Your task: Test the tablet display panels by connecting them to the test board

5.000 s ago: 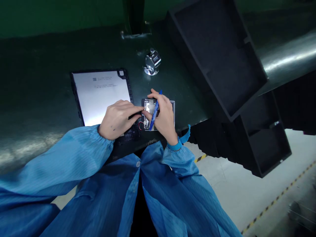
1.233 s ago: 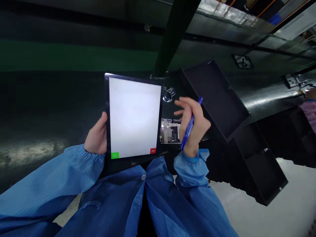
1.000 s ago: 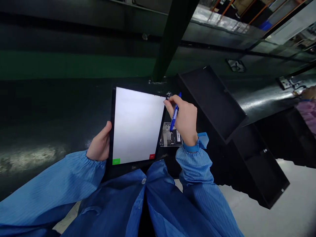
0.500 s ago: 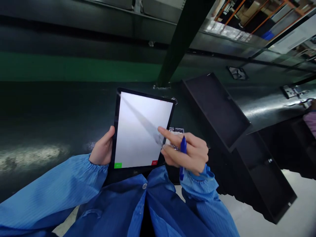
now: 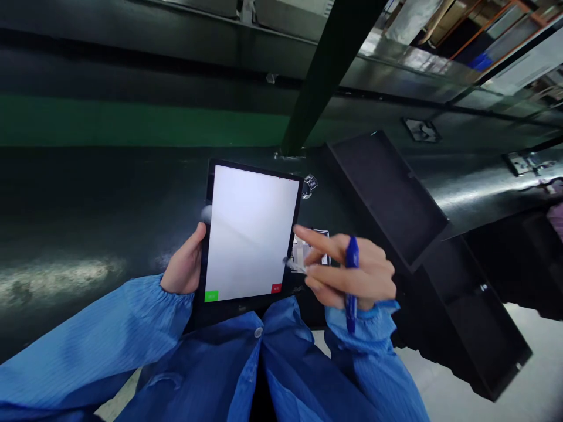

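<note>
My left hand (image 5: 185, 261) grips the lower left edge of a black-framed tablet (image 5: 250, 231), thumb on the front. Its screen is white, with a green button (image 5: 212, 296) and a red button (image 5: 276, 288) along the bottom. My right hand (image 5: 347, 272) hangs just right of the tablet, holding a blue pen (image 5: 352, 284) between its fingers, with the index finger stretched left. Beneath that finger lies a circuit board in a clear tray (image 5: 311, 249), partly hidden by the hand and tablet. A chrome tally counter (image 5: 309, 186) stands beyond the tablet's top right corner.
A dark green workbench (image 5: 109, 199) runs behind the tablet. To the right sit black compartment trays (image 5: 387, 199), tilted in view, with pale floor (image 5: 523, 363) beyond. A dark post (image 5: 321, 76) rises at the back. A patch of pink cloth (image 5: 555, 220) shows at the right edge.
My right hand has slid right and lower, and the pen now stands more upright. The tablet, lying on the bench in the oldest frame, stays raised in my left hand.
</note>
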Available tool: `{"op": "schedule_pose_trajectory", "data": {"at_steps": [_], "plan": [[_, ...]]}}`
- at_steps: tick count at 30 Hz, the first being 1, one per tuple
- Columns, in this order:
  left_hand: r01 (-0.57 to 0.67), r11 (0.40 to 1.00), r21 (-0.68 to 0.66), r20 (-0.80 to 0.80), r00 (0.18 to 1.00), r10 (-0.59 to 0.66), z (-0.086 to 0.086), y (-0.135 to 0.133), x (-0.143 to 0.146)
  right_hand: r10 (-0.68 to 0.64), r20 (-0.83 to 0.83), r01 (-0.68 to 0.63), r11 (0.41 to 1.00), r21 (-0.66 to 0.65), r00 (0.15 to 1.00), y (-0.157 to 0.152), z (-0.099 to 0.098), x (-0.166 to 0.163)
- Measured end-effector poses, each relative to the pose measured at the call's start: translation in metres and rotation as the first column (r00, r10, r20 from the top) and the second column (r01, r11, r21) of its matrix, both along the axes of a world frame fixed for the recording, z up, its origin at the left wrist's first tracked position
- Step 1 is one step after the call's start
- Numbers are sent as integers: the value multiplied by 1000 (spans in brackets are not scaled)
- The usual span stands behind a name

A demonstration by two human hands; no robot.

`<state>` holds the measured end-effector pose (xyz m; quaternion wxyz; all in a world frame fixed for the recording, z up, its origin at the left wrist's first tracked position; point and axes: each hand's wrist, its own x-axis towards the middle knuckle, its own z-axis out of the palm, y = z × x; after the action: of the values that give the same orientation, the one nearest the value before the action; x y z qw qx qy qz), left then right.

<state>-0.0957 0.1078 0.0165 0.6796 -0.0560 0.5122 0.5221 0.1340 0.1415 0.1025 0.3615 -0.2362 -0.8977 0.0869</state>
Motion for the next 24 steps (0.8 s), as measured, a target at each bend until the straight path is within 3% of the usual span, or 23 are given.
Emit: {"op": "schedule_pose_trajectory", "data": {"at_steps": [4, 8, 10, 14, 18, 23, 24], "plan": [[203, 970, 136, -24, 979, -202, -10, -6, 1, 90, 87, -78, 987, -139, 992, 40, 5, -45], [272, 950, 154, -86, 961, -262, -18, -10, 0, -102, -34, 92, 970, -226, 994, 69, -6, -64], [267, 957, 115, -79, 963, -259, -18, -10, -1, -122, -121, 80, 949, -306, 985, 74, -15, -56], [201, 979, 40, -21, 979, -201, -12, -6, -2, 59, -67, -80, 920, -383, 996, 76, -29, -29], [188, 982, 36, 46, 981, -189, -4, -3, -3, -20, -77, -14, 907, -420, 997, 87, -40, -21], [140, 986, -85, 167, 978, -125, 6, 2, -6, -22, -306, -142, 854, -500, 952, 117, -75, -33], [149, 987, -60, 171, 976, -137, 7, 3, -7, -27, -335, -164, 832, -530, 942, 122, -86, -36]]}}
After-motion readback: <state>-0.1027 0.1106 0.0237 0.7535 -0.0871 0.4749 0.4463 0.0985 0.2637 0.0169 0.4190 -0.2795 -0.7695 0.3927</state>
